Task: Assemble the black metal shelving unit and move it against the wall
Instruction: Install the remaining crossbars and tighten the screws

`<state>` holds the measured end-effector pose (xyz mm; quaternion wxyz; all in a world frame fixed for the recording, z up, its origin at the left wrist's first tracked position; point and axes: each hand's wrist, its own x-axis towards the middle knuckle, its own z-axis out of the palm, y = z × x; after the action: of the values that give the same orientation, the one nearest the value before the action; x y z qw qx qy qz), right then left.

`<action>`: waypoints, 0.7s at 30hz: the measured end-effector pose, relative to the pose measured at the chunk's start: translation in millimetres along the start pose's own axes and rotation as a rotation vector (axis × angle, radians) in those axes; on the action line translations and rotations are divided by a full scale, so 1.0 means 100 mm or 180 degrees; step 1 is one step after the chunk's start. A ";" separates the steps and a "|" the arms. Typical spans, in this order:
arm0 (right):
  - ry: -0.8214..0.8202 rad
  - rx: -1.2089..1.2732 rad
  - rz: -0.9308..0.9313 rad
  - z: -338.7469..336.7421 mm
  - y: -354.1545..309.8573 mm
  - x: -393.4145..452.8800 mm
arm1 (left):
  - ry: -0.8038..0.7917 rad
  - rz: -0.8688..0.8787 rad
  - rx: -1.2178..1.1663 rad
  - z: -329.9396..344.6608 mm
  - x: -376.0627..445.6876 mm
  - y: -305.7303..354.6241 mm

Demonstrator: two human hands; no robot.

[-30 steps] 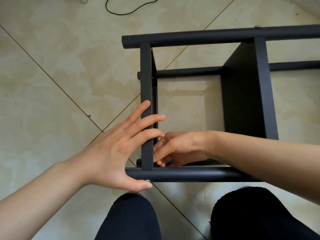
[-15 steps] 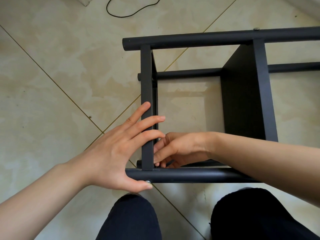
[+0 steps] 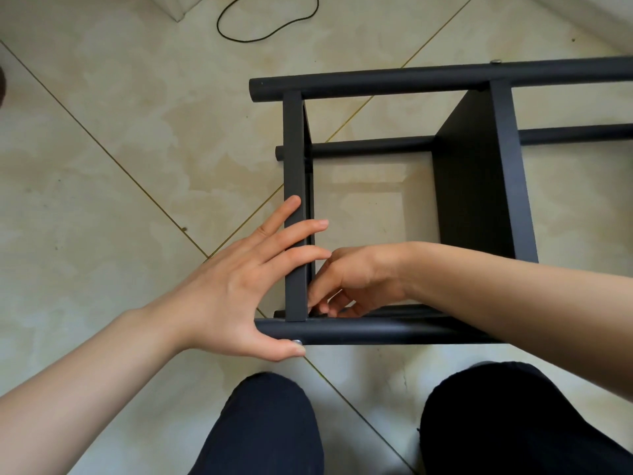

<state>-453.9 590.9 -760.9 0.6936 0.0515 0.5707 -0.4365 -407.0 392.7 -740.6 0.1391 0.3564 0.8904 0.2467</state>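
Glossy marbled tile floor (image 3: 102, 166) underlies matte black tubular shelving unit (image 3: 376, 332)

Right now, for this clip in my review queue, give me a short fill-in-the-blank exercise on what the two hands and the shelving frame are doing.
1. The left hand lays its straight fingers across the flat black metal ____ edge.
2. The left thumb sits under the near round black ____.
3. The right hand reaches ____ the frame, fingers curled at the near corner joint.
4. A thin black ____ loops on the beige tiled floor beyond the frame.

Missing words: shelf; tube; inside; cable
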 end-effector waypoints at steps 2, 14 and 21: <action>0.0170 0.0077 -0.0028 0.05 0.01 -0.03 | -0.0010 -0.0039 0.0048 0.00 -0.02 0.00; 0.1217 -0.1285 -0.0976 0.25 0.10 -0.53 | 0.1084 -0.1648 -0.2395 0.50 -0.47 0.38; 0.1868 -0.2176 -0.1060 0.48 0.27 -0.63 | 0.1683 -0.2042 -0.3694 0.88 -0.43 0.58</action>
<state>-398.3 615.0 -703.1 0.4011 -0.1506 0.8537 -0.2960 -306.7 428.5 -780.8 0.1515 -0.1264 0.6804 0.7058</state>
